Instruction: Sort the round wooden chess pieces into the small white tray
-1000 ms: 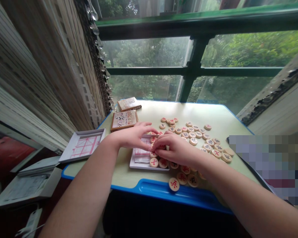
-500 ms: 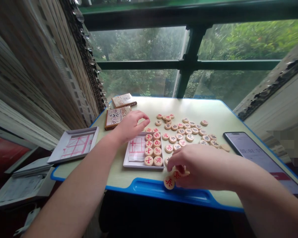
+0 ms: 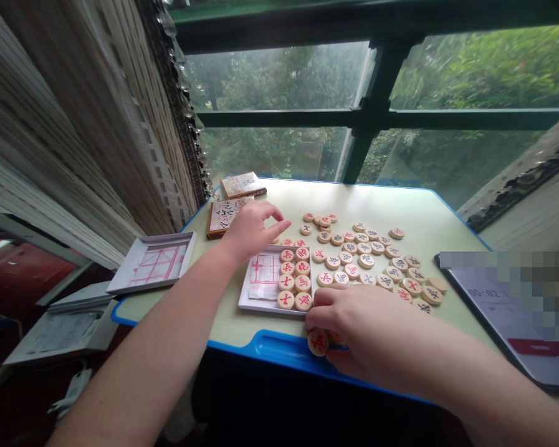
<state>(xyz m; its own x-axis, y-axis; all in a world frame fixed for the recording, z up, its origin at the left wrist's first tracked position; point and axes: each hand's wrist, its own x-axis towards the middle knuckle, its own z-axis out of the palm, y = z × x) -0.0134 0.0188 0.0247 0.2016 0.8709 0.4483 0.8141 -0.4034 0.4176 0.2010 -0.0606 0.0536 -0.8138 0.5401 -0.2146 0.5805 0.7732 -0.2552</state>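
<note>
Game pieces (image 3: 302, 284) line up, probably for snugness; your left hand (image 3: 251, 230) looks empty, right hand (image 3: 354, 316) (grip? can't tell) covers others.

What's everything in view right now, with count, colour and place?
filled tray: 1, white, near table's front edge
seated pieces: 8, pale with red characters, two columns in filled tray
loose pieces: too overlapped to count, pale with red or black characters, mostly right of filled tray
second tray: 1, white, table's left edge
paper sheets: 2, white with red lines, one per tray
illustrated boxes: 2, brown-edged, far left of table
phone: 1, dark-edged, right side
table: 1, pale, blue edge, centre
open box: 1, white, lower left
window: 1, green frame, beyond table
curtains: 2, pale, dark-trimmed, flanking window
left hand: 1, bare, near filled tray's far-left corner
right hand: 1, bare, over loose pieces at front edge
</note>
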